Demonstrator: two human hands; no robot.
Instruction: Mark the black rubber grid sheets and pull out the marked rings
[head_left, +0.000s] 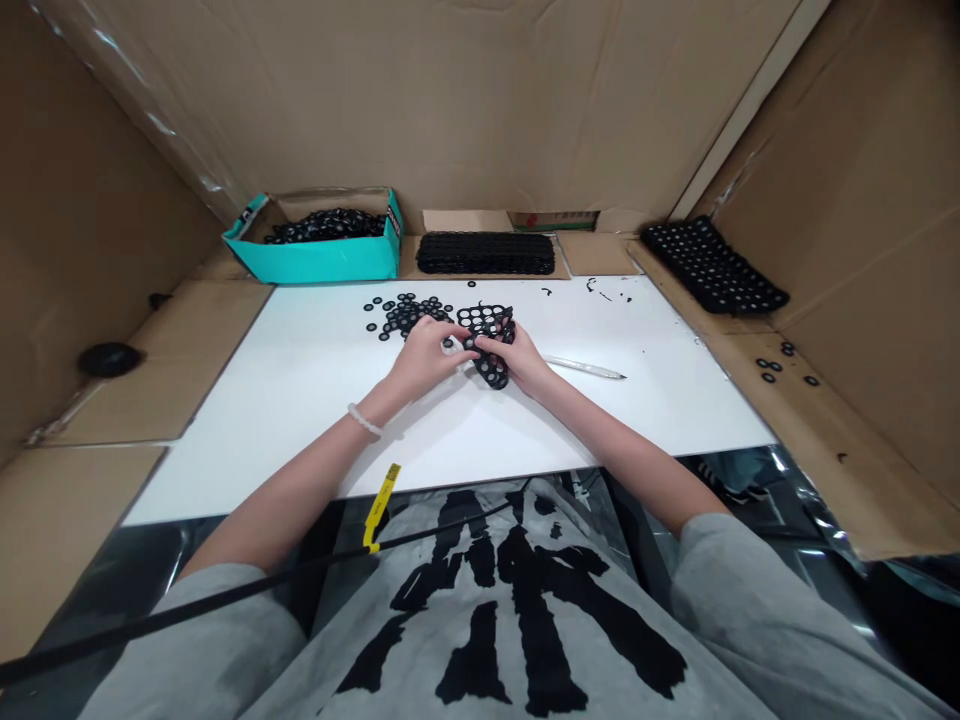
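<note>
My right hand (527, 362) is closed around a flexible black sheet full of round holes (491, 374), folded and bunched over the white board. At the sheet's left edge, the thumb and forefinger of my left hand (426, 362) pinch it. Whether a loose ring is between those fingertips too, I cannot tell. One small black ring (448, 343) shows in the gap between left thumb and forefinger. Just beyond my left hand lies a loose pile of small black rings (409, 312). The sheet's far part (480, 318) shows open holes; its underside is hidden.
A white pen (585, 368) lies right of my hands on the white board (645, 420). Behind stand a turquoise box (322, 262) of black pieces and a stack of black sheets (486, 254). Another perforated sheet (712, 268) and several rings (769, 365) lie on the right cardboard.
</note>
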